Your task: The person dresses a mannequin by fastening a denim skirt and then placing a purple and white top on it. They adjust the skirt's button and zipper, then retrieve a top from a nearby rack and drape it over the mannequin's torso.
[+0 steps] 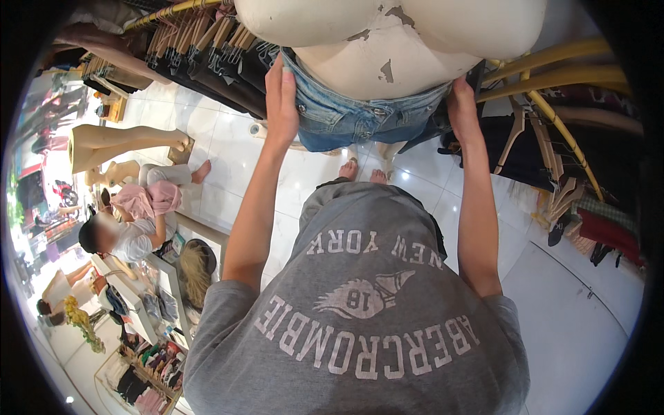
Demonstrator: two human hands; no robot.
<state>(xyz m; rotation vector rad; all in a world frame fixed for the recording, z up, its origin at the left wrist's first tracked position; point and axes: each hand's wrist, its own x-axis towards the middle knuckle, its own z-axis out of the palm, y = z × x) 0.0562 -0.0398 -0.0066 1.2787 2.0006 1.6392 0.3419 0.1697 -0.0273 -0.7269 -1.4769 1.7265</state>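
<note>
A headless-looking mannequin torso point(342, 67) with chipped, pale paint stands in front of me; its upper part runs out of view. Around its waist and hips is a blue denim skirt or shorts point(363, 122) with buttons and flap pockets. My left hand point(282, 104) grips the garment's waistband at the picture's left side, fingers pointing up and thumb against the denim. My right hand point(463, 109) holds the waistband at the other side, its fingertips partly hidden behind the cloth and the torso.
Racks with wooden hangers point(220, 39) and dark clothes flank the mannequin, with a yellow rail point(565, 140) on the right. Mannequin legs point(124, 142) lie at the left near a seated person point(137, 238) holding pink cloth. A counter point(168, 270) stands behind that person.
</note>
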